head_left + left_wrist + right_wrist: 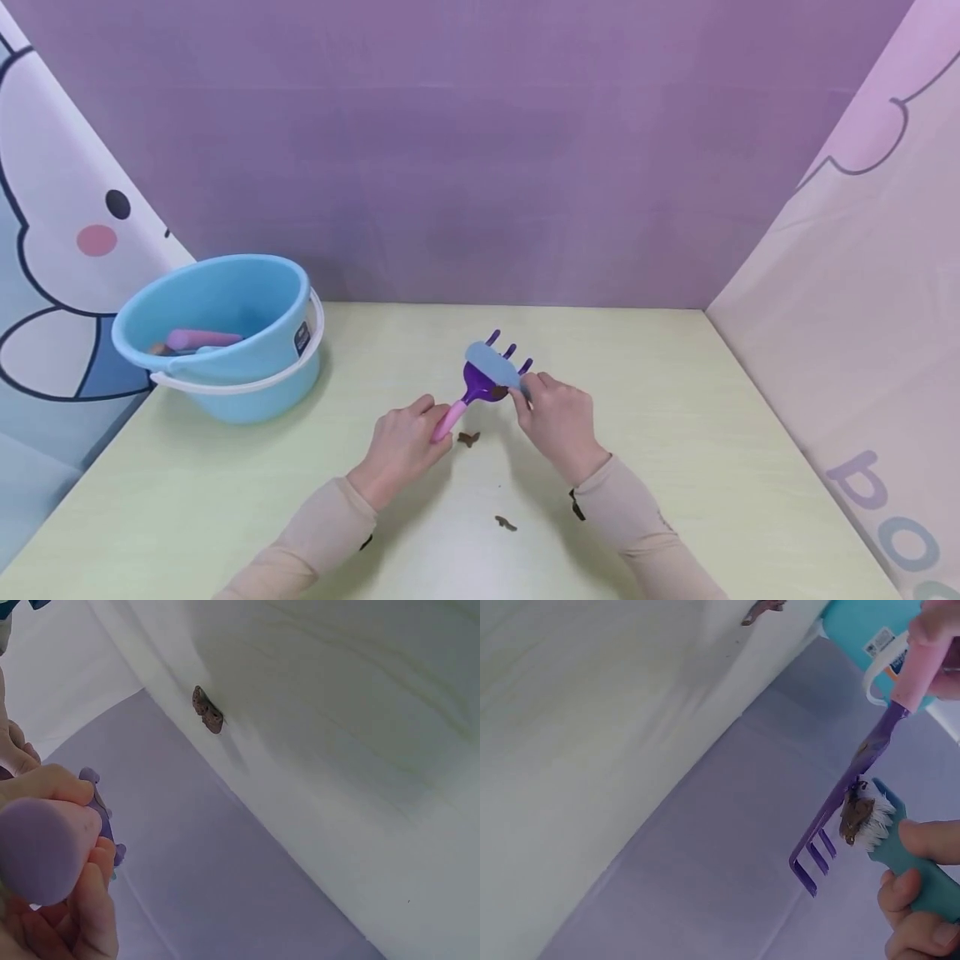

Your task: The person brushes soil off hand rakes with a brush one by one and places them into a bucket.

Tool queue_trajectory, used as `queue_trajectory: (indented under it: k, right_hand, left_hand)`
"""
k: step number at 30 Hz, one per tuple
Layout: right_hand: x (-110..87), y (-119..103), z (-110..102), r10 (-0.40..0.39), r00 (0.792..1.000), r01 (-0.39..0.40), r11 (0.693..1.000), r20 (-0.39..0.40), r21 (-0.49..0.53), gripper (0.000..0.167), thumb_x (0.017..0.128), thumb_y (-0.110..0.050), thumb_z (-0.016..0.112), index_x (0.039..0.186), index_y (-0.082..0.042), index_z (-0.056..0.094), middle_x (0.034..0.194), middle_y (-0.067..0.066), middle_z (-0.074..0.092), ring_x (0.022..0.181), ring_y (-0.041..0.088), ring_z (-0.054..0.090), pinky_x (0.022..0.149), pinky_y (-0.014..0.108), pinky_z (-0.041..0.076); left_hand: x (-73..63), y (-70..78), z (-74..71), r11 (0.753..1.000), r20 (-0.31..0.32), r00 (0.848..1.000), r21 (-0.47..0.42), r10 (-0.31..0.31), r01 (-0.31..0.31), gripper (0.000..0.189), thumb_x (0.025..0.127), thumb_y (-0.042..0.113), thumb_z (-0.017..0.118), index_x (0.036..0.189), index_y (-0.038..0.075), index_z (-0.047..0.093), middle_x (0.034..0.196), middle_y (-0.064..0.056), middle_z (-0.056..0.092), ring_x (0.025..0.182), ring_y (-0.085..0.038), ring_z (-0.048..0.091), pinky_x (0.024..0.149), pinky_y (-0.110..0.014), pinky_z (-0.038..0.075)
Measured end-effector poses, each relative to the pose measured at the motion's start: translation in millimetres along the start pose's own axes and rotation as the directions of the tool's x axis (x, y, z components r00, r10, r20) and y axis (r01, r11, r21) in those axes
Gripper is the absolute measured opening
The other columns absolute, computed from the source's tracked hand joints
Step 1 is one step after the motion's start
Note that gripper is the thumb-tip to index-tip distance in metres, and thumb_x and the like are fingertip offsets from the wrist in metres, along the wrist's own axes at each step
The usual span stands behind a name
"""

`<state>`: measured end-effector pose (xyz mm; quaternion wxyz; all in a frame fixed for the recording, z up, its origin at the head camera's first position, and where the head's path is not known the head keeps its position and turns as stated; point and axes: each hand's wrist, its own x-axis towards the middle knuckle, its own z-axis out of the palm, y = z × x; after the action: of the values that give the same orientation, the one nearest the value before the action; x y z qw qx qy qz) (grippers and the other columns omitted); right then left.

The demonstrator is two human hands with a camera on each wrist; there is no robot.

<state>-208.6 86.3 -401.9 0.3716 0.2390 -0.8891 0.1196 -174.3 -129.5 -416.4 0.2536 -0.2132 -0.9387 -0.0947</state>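
My left hand grips the pink handle of a small purple hand rake, its tines pointing away from me above the table. With my right hand I hold a blue scrubbing brush across the rake's head. In the right wrist view, the white bristles of the brush face the rake, and brown mud is caked on them and on the rake. Clumps of brown mud lie on the table below the hands.
A light blue bucket with a white handle stands at the left, with a pink-handled tool inside. Another mud piece lies nearer on the pale table. A purple backdrop rises behind the table.
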Motion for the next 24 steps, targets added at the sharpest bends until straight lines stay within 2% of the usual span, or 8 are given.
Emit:
queue_trajectory:
  k: [5,9,12,15,21,24]
  right_hand:
    - [1.7,2.8,-1.6,0.123,0.99,-0.13,0.982,0.062,0.137,0.019,0.078,-0.022,0.071,0.078,-0.003,0.067,0.059,0.003,0.06,0.039,0.005,0.032,0.035,0.018,0.025]
    - [3.9,4.7,-3.6,0.211,0.968,-0.238,0.942,0.134,0.238,0.019,0.08,-0.021,0.07,0.079,-0.003,0.068,0.058,0.004,0.061,0.039,0.003,0.028,0.035,0.019,0.022]
    - [4.8,4.9,-4.8,0.251,0.952,-0.293,0.915,0.177,0.277,0.018,0.081,-0.022,0.068,0.079,-0.003,0.068,0.057,0.003,0.061,0.038,0.003,0.026,0.036,0.019,0.021]
    - [3.8,3.6,-4.8,0.245,0.952,-0.288,0.918,0.182,0.272,0.018,0.081,-0.022,0.069,0.079,-0.004,0.068,0.058,0.003,0.061,0.038,0.003,0.026,0.035,0.019,0.021]
    - [0.8,-0.3,-4.9,0.183,0.974,-0.211,0.945,0.134,0.249,0.016,0.078,-0.021,0.071,0.076,-0.005,0.068,0.06,0.003,0.063,0.039,0.002,0.026,0.035,0.018,0.021]
    - [-0.4,-0.9,-5.2,0.177,0.975,-0.207,0.944,0.135,0.256,0.016,0.077,-0.021,0.072,0.076,-0.006,0.068,0.059,0.002,0.062,0.04,0.002,0.026,0.035,0.018,0.021]
  left_hand:
    - [-0.2,-1.5,1.4,0.998,-0.015,0.999,0.047,0.047,-0.046,0.02,0.07,0.018,0.073,0.086,0.008,0.069,0.063,0.004,0.042,0.045,-0.005,0.032,0.038,-0.018,0.03]
    - [-0.9,-2.6,1.1,0.994,-0.042,0.996,0.074,0.084,-0.081,0.016,0.07,0.018,0.073,0.082,0.01,0.067,0.063,0.005,0.041,0.044,-0.004,0.03,0.037,-0.017,0.029]
    - [-0.9,-2.6,0.7,0.993,-0.055,0.994,0.079,0.09,-0.086,0.017,0.07,0.018,0.073,0.083,0.009,0.066,0.063,0.004,0.041,0.044,-0.004,0.03,0.037,-0.018,0.029]
    - [-0.8,-2.4,0.3,0.994,-0.056,0.995,0.074,0.08,-0.075,0.017,0.069,0.017,0.073,0.083,0.009,0.067,0.062,0.004,0.041,0.044,-0.005,0.03,0.037,-0.018,0.029]
    - [-1.0,-1.1,-0.6,0.997,-0.04,0.998,0.066,0.041,-0.038,0.02,0.069,0.016,0.073,0.085,0.007,0.068,0.062,0.002,0.041,0.044,-0.007,0.031,0.037,-0.019,0.03]
    - [-1.5,-0.4,-1.7,0.998,-0.026,1.0,0.053,0.016,-0.015,0.022,0.069,0.017,0.073,0.087,0.006,0.069,0.063,0.002,0.043,0.044,-0.008,0.033,0.038,-0.019,0.031]
